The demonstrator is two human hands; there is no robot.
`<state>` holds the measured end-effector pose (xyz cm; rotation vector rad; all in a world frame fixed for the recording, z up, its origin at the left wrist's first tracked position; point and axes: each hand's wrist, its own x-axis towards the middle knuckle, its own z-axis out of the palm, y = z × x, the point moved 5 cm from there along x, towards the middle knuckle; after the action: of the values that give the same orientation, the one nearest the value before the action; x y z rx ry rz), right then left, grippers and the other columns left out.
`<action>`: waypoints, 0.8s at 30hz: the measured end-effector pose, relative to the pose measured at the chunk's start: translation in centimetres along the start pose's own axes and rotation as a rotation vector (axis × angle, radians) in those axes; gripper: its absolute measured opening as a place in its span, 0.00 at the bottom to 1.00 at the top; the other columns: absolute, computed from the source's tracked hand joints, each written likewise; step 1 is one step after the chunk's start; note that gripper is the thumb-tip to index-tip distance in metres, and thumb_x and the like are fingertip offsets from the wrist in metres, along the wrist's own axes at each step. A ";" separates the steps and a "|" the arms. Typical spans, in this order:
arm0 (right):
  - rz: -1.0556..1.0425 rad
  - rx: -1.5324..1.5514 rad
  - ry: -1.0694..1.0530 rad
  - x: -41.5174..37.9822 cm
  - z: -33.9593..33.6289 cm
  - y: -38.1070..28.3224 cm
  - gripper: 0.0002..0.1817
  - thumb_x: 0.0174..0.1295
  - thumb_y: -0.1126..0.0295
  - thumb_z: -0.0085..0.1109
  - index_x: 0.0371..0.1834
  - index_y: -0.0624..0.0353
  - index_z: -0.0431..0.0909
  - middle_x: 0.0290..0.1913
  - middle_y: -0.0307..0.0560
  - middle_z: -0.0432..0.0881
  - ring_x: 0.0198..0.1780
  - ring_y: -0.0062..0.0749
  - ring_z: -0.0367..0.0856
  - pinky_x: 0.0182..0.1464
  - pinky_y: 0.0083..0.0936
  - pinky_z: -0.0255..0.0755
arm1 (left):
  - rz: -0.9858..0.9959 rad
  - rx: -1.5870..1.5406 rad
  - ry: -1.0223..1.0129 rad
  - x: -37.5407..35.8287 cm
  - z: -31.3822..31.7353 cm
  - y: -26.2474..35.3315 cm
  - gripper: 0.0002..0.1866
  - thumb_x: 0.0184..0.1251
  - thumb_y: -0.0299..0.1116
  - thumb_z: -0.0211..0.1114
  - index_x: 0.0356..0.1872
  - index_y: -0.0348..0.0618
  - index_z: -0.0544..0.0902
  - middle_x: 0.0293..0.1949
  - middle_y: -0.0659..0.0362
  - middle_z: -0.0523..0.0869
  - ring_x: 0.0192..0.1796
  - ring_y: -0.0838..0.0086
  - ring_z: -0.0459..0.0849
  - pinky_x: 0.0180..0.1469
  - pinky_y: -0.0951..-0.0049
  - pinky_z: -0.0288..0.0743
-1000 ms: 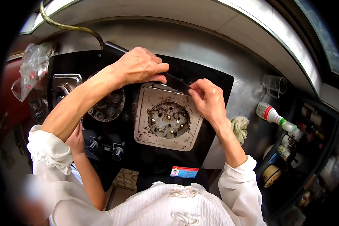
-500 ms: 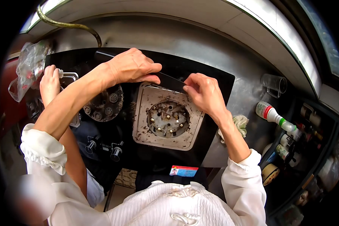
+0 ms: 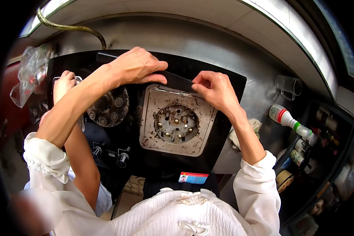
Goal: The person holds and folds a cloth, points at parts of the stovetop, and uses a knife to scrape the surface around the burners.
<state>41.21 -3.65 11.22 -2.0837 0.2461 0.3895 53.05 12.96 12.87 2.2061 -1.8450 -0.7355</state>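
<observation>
My left hand [image 3: 139, 67] is closed round a long, thin dark strip [image 3: 179, 80] above the back of the black glass cooktop [image 3: 224, 90]. A dark rounded end [image 3: 106, 57], like a handle, sticks out to the left behind that hand. My right hand [image 3: 212, 87] pinches the strip's other end between thumb and fingers. Just below the strip sits a square metal burner tray [image 3: 147, 133], stained brown, with a dirty round burner [image 3: 176, 125] in its opening. The strip's middle overlaps the tray's rear edge in this view.
Another person's hand [image 3: 64, 84] is at the left burner tray, partly behind my left forearm. A second grimy burner [image 3: 110, 108] lies beside it. On the right are a glass mug [image 3: 288, 86], a bottle [image 3: 283, 115], a rag [image 3: 246, 133] and a crowded rack [image 3: 314, 137]. Plastic bags [image 3: 29, 72] hang left.
The other person's hand has moved to the right over the left burner tray. My hands keep the strip in nearly the same place, and the view has shifted slightly.
</observation>
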 end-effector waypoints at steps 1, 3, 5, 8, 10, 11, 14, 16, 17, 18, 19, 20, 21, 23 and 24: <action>-0.014 0.007 0.018 0.0 0.1 0.2 0.07 0.57 0.72 0.66 0.33 0.66 0.82 0.23 0.44 0.82 0.25 0.23 0.79 0.32 0.24 0.72 | 0.030 0.028 0.034 -0.1 0.2 0.0 0.25 0.68 0.56 0.57 0.27 0.42 0.71 0.18 0.54 0.78 0.27 0.51 0.79 0.29 0.57 0.73; -0.025 0.005 0.027 -0.1 0.1 -0.1 0.07 0.56 0.72 0.65 0.32 0.66 0.82 0.23 0.45 0.82 0.25 0.23 0.78 0.32 0.24 0.72 | 0.047 0.038 0.050 -0.2 0.1 0.1 0.25 0.69 0.56 0.57 0.27 0.42 0.71 0.19 0.54 0.79 0.27 0.52 0.80 0.29 0.58 0.73; -0.038 0.003 0.033 -0.4 0.3 -0.4 0.07 0.56 0.72 0.65 0.32 0.67 0.81 0.23 0.45 0.81 0.25 0.24 0.78 0.32 0.24 0.72 | 0.061 0.047 0.067 -0.4 0.3 0.0 0.25 0.69 0.56 0.56 0.27 0.42 0.71 0.20 0.55 0.80 0.27 0.52 0.80 0.28 0.58 0.74; -0.103 -0.019 0.038 -0.6 0.7 -1.1 0.08 0.54 0.74 0.65 0.31 0.69 0.79 0.27 0.53 0.82 0.28 0.40 0.82 0.34 0.34 0.73 | 0.103 0.060 0.086 -0.9 0.4 0.1 0.24 0.69 0.56 0.56 0.27 0.43 0.71 0.21 0.56 0.81 0.27 0.53 0.81 0.28 0.59 0.75; -0.138 -0.057 0.045 -0.4 0.9 -1.2 0.08 0.54 0.74 0.65 0.30 0.69 0.79 0.27 0.54 0.81 0.29 0.44 0.82 0.34 0.36 0.73 | 0.067 0.072 0.041 -1.1 0.6 0.0 0.24 0.70 0.56 0.55 0.28 0.43 0.71 0.21 0.56 0.81 0.27 0.53 0.81 0.29 0.59 0.76; -0.137 -0.057 0.047 -0.3 0.9 -1.2 0.08 0.54 0.74 0.65 0.30 0.69 0.79 0.27 0.54 0.81 0.29 0.44 0.82 0.34 0.36 0.73 | 0.069 0.072 0.041 -1.1 0.6 0.0 0.24 0.70 0.56 0.55 0.28 0.43 0.71 0.21 0.56 0.81 0.27 0.53 0.81 0.29 0.59 0.76; -0.085 -0.038 0.011 -0.1 0.9 -0.9 0.09 0.55 0.72 0.65 0.32 0.68 0.79 0.25 0.48 0.81 0.26 0.30 0.78 0.33 0.28 0.72 | 0.069 0.038 0.019 -0.8 0.7 -0.3 0.25 0.70 0.57 0.55 0.28 0.43 0.71 0.19 0.56 0.80 0.27 0.52 0.82 0.29 0.58 0.76; -0.048 -0.052 -0.021 0.0 0.9 -0.8 0.08 0.54 0.72 0.65 0.32 0.67 0.79 0.24 0.48 0.81 0.26 0.30 0.78 0.34 0.28 0.72 | 0.052 0.052 -0.046 -0.7 1.0 -0.5 0.26 0.70 0.57 0.55 0.27 0.42 0.71 0.18 0.54 0.79 0.27 0.51 0.81 0.31 0.56 0.76; -0.049 -0.052 -0.025 0.0 1.1 -0.7 0.08 0.54 0.72 0.65 0.32 0.67 0.79 0.24 0.48 0.81 0.26 0.30 0.78 0.34 0.28 0.72 | 0.034 0.033 -0.075 -0.6 0.7 -0.4 0.26 0.70 0.58 0.55 0.27 0.42 0.71 0.17 0.53 0.79 0.27 0.50 0.81 0.31 0.56 0.76; -0.080 -0.045 -0.046 -0.2 1.4 -0.6 0.08 0.55 0.72 0.65 0.32 0.67 0.80 0.24 0.47 0.81 0.26 0.30 0.79 0.33 0.27 0.72 | 0.031 0.032 -0.076 -0.8 0.8 -0.4 0.26 0.70 0.58 0.55 0.27 0.42 0.71 0.17 0.53 0.79 0.27 0.50 0.81 0.31 0.56 0.76; -0.113 -0.039 -0.064 -0.3 1.6 -0.7 0.08 0.55 0.72 0.65 0.32 0.66 0.80 0.23 0.47 0.80 0.26 0.29 0.79 0.33 0.27 0.72 | 0.052 0.014 -0.071 -0.9 0.9 -0.2 0.26 0.70 0.58 0.55 0.27 0.42 0.71 0.17 0.53 0.79 0.27 0.50 0.81 0.31 0.57 0.75; -0.113 -0.038 -0.065 -0.3 1.6 -0.7 0.08 0.55 0.72 0.65 0.32 0.66 0.80 0.23 0.47 0.80 0.26 0.29 0.79 0.33 0.27 0.72 | 0.073 -0.005 -0.067 -1.0 0.9 0.0 0.26 0.70 0.58 0.55 0.26 0.42 0.71 0.17 0.53 0.79 0.27 0.50 0.80 0.31 0.57 0.75; -0.072 -0.002 -0.073 -0.3 1.5 -0.7 0.08 0.56 0.72 0.65 0.32 0.66 0.80 0.23 0.46 0.80 0.26 0.28 0.78 0.33 0.27 0.72 | 0.087 -0.027 -0.030 -1.1 0.6 0.0 0.27 0.70 0.58 0.56 0.26 0.42 0.71 0.17 0.53 0.79 0.27 0.50 0.80 0.30 0.57 0.74; -0.016 0.078 -0.071 -0.2 0.9 -0.9 0.08 0.55 0.73 0.64 0.31 0.68 0.80 0.23 0.49 0.81 0.26 0.31 0.79 0.33 0.29 0.72 | 0.060 0.008 -0.018 -1.0 -0.1 0.0 0.27 0.69 0.58 0.56 0.26 0.41 0.72 0.18 0.54 0.79 0.28 0.51 0.81 0.30 0.58 0.74; -0.005 0.113 -0.064 0.0 0.5 -0.8 0.08 0.56 0.72 0.64 0.32 0.68 0.80 0.23 0.47 0.81 0.26 0.29 0.78 0.33 0.28 0.72 | 0.033 0.040 -0.005 -0.9 -0.5 0.1 0.27 0.69 0.58 0.56 0.27 0.41 0.72 0.19 0.54 0.80 0.28 0.51 0.81 0.30 0.58 0.74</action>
<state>41.36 -2.83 11.62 -1.9574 0.2199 0.4293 53.14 13.72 13.60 2.1942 -1.9096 -0.7043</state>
